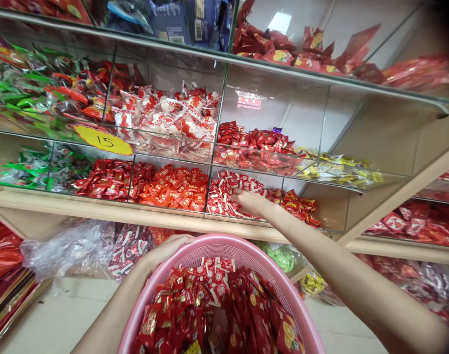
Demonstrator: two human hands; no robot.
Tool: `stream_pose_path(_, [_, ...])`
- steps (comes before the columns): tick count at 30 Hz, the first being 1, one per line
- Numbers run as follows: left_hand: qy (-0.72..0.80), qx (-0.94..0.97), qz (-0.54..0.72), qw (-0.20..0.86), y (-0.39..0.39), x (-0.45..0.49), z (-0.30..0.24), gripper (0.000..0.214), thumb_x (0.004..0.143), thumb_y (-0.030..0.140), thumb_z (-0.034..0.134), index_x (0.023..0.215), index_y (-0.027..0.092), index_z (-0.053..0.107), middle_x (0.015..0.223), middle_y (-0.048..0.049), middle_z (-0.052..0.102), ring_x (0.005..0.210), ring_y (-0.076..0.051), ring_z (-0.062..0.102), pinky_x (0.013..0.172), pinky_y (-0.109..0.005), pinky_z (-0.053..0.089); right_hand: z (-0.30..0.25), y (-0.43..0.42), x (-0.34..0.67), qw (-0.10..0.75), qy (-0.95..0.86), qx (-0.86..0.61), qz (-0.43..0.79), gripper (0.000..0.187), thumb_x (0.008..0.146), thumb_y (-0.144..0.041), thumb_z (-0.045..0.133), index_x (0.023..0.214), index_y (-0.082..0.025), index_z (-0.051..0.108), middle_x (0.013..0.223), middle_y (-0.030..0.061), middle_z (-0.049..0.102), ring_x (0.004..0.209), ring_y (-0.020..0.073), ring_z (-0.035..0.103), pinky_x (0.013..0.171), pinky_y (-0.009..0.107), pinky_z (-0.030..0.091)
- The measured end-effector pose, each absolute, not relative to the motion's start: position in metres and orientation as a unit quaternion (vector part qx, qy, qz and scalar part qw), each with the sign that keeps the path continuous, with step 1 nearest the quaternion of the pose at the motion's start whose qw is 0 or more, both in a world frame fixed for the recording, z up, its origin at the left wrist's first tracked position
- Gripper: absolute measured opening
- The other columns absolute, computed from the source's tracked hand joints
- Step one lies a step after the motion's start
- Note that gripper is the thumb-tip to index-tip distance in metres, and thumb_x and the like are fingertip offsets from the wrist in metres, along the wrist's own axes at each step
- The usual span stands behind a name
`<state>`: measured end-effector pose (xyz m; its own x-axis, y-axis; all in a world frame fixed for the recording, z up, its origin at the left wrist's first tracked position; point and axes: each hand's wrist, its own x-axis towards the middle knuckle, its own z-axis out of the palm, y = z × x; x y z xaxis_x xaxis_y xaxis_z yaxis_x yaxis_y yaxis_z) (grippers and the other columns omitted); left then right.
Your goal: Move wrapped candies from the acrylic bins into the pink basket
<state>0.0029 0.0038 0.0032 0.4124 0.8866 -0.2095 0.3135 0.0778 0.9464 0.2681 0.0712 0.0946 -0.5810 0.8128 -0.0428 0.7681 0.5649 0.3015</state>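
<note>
My left hand [169,251] is closed over the far left rim of a pink plastic basket [161,255], gripping it. Inside the basket lie many red-wrapped candies [168,295], some red-and-white ones [217,275] at the far side, and red packets with an orange picture [286,332] at the right. My right hand [248,202] reaches into a low shelf compartment, among red-and-white wrapped candies [224,189]. Its fingers look slightly apart and touch the candies; their tips are partly hidden.
Clear dividers split the shelves [165,216] into compartments. Orange-red candies [176,189] sit left of my right hand, and red-and-yellow ones [298,204] right. A yellow tag [104,140] reads 15. Beneath the bottom board lie plastic bags [73,246]. A wooden upright [394,196] stands at right.
</note>
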Motion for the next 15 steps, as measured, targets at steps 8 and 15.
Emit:
stream_pose_path(8, [0.491,0.63,0.251,0.547,0.004,0.004,0.005,0.037,0.073,0.04,0.049,0.1,0.02,0.063,0.108,0.0006,0.061,0.105,-0.021,0.049,0.092,-0.027,0.035,0.114,0.065,0.272,-0.024,0.9,0.43,0.068,0.014,0.075,-0.019,0.057,0.088,-0.012,0.055,0.093,0.009,0.05,0.081,0.0155,0.051,0.068,0.024,0.036])
stream_pose_path(15, [0.455,0.638,0.248,0.569,0.007,0.004,-0.002,0.037,0.074,0.041,0.047,0.1,0.021,0.063,0.107,0.0011,0.061,0.104,-0.02,0.051,0.092,-0.027,0.035,0.11,-0.019,0.238,-0.051,0.948,0.312,-0.035,0.009,0.08,-0.016,0.048,0.086,-0.014,0.054,0.091,0.0061,0.049,0.075,0.0121,0.048,0.065,0.024,0.038])
